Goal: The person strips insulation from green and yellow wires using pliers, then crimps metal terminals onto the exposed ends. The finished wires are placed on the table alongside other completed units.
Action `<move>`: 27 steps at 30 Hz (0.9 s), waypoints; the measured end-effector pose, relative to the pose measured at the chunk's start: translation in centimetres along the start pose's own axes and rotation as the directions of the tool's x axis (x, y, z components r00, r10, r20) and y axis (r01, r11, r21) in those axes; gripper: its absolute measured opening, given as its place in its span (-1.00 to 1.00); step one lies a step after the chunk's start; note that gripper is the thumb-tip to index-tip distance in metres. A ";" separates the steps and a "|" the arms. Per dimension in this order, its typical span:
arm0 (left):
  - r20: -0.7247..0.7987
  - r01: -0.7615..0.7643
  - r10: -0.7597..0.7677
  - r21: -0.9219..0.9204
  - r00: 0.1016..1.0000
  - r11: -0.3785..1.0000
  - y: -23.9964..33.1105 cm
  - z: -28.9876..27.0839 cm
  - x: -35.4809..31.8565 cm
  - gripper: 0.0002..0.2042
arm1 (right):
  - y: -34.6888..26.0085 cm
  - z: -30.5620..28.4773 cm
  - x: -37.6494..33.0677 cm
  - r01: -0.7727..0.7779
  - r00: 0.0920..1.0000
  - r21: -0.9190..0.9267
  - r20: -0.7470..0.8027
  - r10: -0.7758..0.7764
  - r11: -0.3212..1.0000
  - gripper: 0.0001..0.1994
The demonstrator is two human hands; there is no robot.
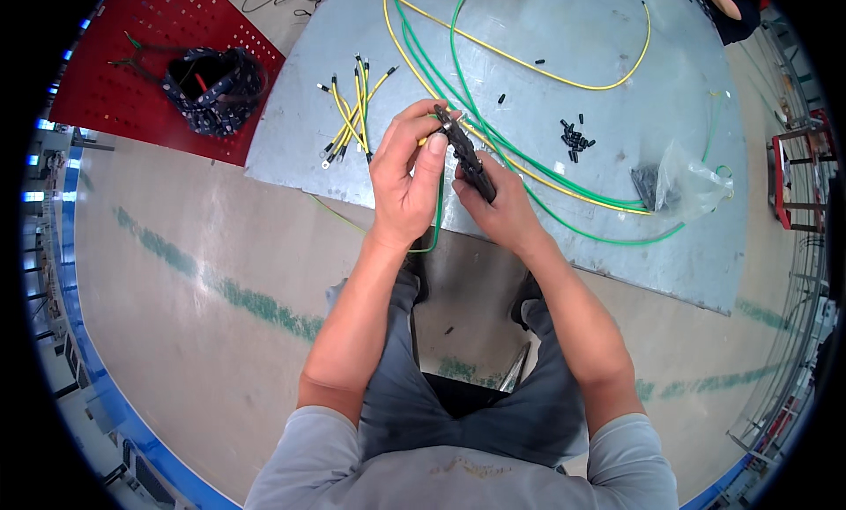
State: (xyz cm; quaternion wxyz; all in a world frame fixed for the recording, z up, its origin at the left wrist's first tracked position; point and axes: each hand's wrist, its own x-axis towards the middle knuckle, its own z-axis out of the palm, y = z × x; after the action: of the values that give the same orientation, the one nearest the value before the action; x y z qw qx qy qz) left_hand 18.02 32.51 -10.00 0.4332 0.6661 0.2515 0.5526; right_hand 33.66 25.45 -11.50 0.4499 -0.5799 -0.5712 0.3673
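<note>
Above the table's near edge, my right hand (504, 206) is closed round the handles of a dark hand crimping tool (469, 158), which tilts up to the left. My left hand (405, 175) is closed beside the tool's jaws, pinching a green-and-yellow cable (439, 212). Part of this cable hangs below the hand in a green loop past the table edge. The cable's end at the jaws is mostly hidden by my fingers. Left of my left hand lies a bunch of short yellow-green cables (359, 105) with black sleeves and metal lugs at their ends.
Long green and yellow cables (546, 171) curve across the grey metal table (326, 34). Small black sleeves (575, 142) lie in a pile at right, near a clear plastic bag (687, 188). A dark patterned bag (214, 92) rests on a red perforated panel (115, 70). Another person (736, 8) is at the far right.
</note>
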 end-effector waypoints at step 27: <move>0.095 -0.046 0.038 0.086 0.995 0.995 1.7 -0.5 0.8 -0.77 | -4.8 -3.9 -1.3 -0.114 0.966 -0.124 0.216 0.139 0.986 -0.65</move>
State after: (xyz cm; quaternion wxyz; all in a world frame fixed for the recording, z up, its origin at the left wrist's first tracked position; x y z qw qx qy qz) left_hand 17.53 32.45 -8.08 0.4031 0.7148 0.2411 0.5181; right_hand 35.64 23.47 -5.85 0.3255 -0.5942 -0.5995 0.4262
